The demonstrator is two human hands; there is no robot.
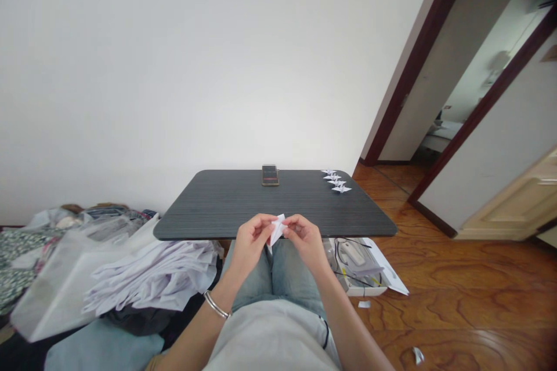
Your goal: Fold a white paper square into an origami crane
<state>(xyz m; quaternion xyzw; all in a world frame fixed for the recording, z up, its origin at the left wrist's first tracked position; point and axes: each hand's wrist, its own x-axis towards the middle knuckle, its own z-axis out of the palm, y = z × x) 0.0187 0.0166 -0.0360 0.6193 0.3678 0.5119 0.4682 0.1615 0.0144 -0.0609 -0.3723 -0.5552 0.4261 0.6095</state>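
Pinching the folded white paper (277, 231) from opposite sides, left hand (252, 236) and right hand (303, 236) hold it mid near edge of the table (235, 203), probably to keep its creases tight. Paper birds (342, 189) line up by the far right corner, likely parked out of the way; phone-like device (270, 175) sits mid far edge.

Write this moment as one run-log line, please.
left hand: pinches folded white paper piece | right hand: pinches same piece | dark rectangular table: row of winged white paper figures at right
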